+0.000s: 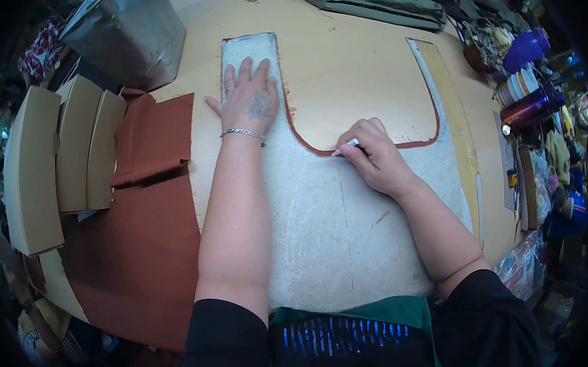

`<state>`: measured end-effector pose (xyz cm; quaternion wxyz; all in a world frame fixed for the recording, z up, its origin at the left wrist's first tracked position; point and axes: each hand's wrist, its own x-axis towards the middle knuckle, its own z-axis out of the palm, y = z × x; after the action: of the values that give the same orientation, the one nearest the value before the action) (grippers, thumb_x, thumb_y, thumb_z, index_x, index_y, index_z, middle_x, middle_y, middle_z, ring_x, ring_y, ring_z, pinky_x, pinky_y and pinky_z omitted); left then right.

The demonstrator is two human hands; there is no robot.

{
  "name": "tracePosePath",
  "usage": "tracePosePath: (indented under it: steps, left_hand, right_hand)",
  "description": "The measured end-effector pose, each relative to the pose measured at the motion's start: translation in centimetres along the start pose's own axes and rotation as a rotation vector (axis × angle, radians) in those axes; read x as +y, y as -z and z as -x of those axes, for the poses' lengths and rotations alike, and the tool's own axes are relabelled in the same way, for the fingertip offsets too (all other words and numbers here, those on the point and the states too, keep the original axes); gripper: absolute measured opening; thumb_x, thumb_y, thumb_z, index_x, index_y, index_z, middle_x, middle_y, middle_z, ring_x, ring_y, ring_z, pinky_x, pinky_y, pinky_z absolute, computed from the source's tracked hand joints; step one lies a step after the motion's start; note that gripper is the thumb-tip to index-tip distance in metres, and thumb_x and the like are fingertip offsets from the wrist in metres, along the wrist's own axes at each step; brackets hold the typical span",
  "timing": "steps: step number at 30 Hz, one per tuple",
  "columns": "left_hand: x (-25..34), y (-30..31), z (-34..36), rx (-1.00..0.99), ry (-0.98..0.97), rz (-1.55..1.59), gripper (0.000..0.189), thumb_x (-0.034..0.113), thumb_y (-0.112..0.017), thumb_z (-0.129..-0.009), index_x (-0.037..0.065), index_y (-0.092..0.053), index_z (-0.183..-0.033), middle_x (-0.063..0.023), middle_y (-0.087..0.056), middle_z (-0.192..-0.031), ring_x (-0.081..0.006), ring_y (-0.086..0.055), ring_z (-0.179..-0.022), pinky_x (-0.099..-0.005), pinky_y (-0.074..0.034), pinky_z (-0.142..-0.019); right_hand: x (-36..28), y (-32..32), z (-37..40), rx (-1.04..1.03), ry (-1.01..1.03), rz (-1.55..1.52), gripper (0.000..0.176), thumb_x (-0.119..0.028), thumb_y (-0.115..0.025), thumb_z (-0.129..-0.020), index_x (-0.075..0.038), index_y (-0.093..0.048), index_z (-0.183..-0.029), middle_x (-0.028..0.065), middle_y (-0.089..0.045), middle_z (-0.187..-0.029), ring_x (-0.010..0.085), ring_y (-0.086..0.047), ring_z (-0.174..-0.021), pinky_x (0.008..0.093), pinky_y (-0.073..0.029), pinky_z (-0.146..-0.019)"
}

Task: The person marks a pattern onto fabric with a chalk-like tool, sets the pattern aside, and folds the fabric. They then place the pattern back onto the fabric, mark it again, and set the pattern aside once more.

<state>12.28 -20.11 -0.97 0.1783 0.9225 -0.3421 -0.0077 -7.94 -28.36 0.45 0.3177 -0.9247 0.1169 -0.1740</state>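
Note:
A large grey pattern template (310,242) lies flat over rust-brown cloth, which shows as a thin border (296,135) along the template's curved edge. My left hand (249,96) rests palm down with fingers spread on the narrow upper strip of the template. At the bottom of the curve, my right hand (372,153) pinches a short white piece of chalk (352,142). Its tip is at the template's edge, close to the brown border. Faint pencil lines run across the grey surface.
Folded rust-brown cloth (137,245) lies at left, with curved cardboard pieces (34,170) standing on it. Behind them is a metal box (130,39). Green cloth (371,3) lies at the far edge. Right are a purple bottle (529,108) and mixed clutter.

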Motion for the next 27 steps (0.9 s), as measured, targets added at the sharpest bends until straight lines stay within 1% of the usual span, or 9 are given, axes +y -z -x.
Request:
tracePosePath:
  steps: [6, 8, 10, 12, 14, 16, 19, 22, 27]
  left_hand:
    - [0.1, -0.8, -0.3, 0.106, 0.043, 0.034, 0.037, 0.033, -0.045, -0.084, 0.020, -0.049, -0.117, -0.0010, -0.034, -0.134, -0.0230, -0.022, -0.128, -0.0645, -0.013, -0.095]
    - [-1.6, -1.9, -0.6, 0.341, -0.171, 0.160, 0.026, 0.025, -0.051, -0.082, 0.011, -0.058, -0.103, -0.0071, -0.051, -0.116, -0.0256, -0.042, -0.114, -0.0529, -0.031, -0.091]
    - [-2.0, -0.8, 1.4, 0.405, -0.255, 0.546, 0.016, 0.017, -0.054, -0.081, 0.005, -0.060, -0.089, -0.0111, -0.059, -0.090, -0.0281, -0.054, -0.088, -0.0384, -0.042, -0.076]
    - [0.0, 1.4, 6.5, 0.464, -0.411, 0.372, 0.011, 0.010, -0.054, -0.079, 0.001, -0.059, -0.084, -0.0127, -0.056, -0.075, -0.0286, -0.054, -0.068, -0.0316, -0.044, -0.062]
    - [2.7, 3.2, 13.2, 0.173, -0.421, 0.437, 0.016, 0.016, -0.057, -0.078, 0.003, -0.060, -0.087, -0.0104, -0.058, -0.084, -0.0282, -0.055, -0.082, -0.0345, -0.043, -0.072]
    - [4.7, 2.6, 18.3, 0.007, -0.483, 0.159, 0.034, 0.031, -0.056, -0.079, 0.010, -0.056, -0.105, -0.0103, -0.052, -0.110, -0.0290, -0.044, -0.110, -0.0469, -0.035, -0.088]
    - [7.6, 2.5, 21.8, -0.150, -0.307, -0.195, 0.051, 0.042, -0.052, -0.079, 0.017, -0.044, -0.122, -0.0090, -0.034, -0.133, -0.0309, -0.022, -0.127, -0.0605, -0.021, -0.094]
    - [7.4, 2.2, 21.5, -0.252, -0.249, -0.179, 0.058, 0.051, -0.047, -0.078, 0.025, -0.034, -0.129, -0.0058, -0.021, -0.139, -0.0288, -0.010, -0.130, -0.0682, -0.013, -0.091]
    - [7.4, 1.8, 21.7, -0.201, -0.261, -0.181, 0.056, 0.048, -0.050, -0.077, 0.024, -0.038, -0.127, -0.0064, -0.025, -0.138, -0.0296, -0.015, -0.129, -0.0665, -0.014, -0.092]
  right_hand:
    - [0.6, -1.1, 0.4, 0.126, 0.053, 0.010, 0.013, -0.020, -0.054, -0.080, -0.008, -0.055, -0.080, 0.0060, -0.051, -0.082, 0.0251, -0.046, -0.085, 0.0371, -0.040, -0.073]
    - [0.5, -1.1, 0.8, 0.143, 0.059, 0.012, 0.014, -0.022, -0.054, -0.080, -0.008, -0.055, -0.080, 0.0062, -0.052, -0.083, 0.0254, -0.046, -0.087, 0.0385, -0.040, -0.074]
    - [0.3, -1.1, 1.1, 0.130, 0.030, 0.004, 0.016, -0.025, -0.053, -0.081, -0.008, -0.056, -0.081, 0.0064, -0.052, -0.085, 0.0255, -0.046, -0.089, 0.0397, -0.040, -0.076]
    - [0.4, -1.0, 0.8, 0.137, 0.018, 0.000, 0.018, -0.026, -0.052, -0.081, -0.009, -0.057, -0.083, 0.0067, -0.052, -0.087, 0.0254, -0.046, -0.092, 0.0410, -0.039, -0.078]
    - [0.6, -1.4, 1.2, 0.130, -0.003, -0.007, 0.019, -0.027, -0.053, -0.081, -0.009, -0.058, -0.084, 0.0070, -0.053, -0.090, 0.0252, -0.045, -0.095, 0.0423, -0.039, -0.080]
    - [0.8, -1.7, 1.1, 0.137, -0.009, 0.000, 0.021, -0.028, -0.053, -0.080, -0.009, -0.059, -0.086, 0.0070, -0.053, -0.093, 0.0253, -0.045, -0.097, 0.0433, -0.038, -0.081]
    - [0.8, -1.5, 1.0, 0.110, -0.019, 0.007, 0.023, -0.029, -0.052, -0.081, -0.009, -0.060, -0.088, 0.0071, -0.053, -0.096, 0.0260, -0.044, -0.099, 0.0447, -0.038, -0.082]
    - [1.5, -0.2, 1.7, 0.094, -0.072, 0.056, 0.024, -0.031, -0.051, -0.081, -0.010, -0.061, -0.090, 0.0071, -0.053, -0.098, 0.0270, -0.043, -0.100, 0.0454, -0.037, -0.083]
    - [6.2, 5.2, 4.7, 0.082, -0.163, 0.105, 0.025, -0.031, -0.049, -0.082, -0.011, -0.061, -0.092, 0.0073, -0.053, -0.101, 0.0283, -0.042, -0.103, 0.0462, -0.037, -0.085]
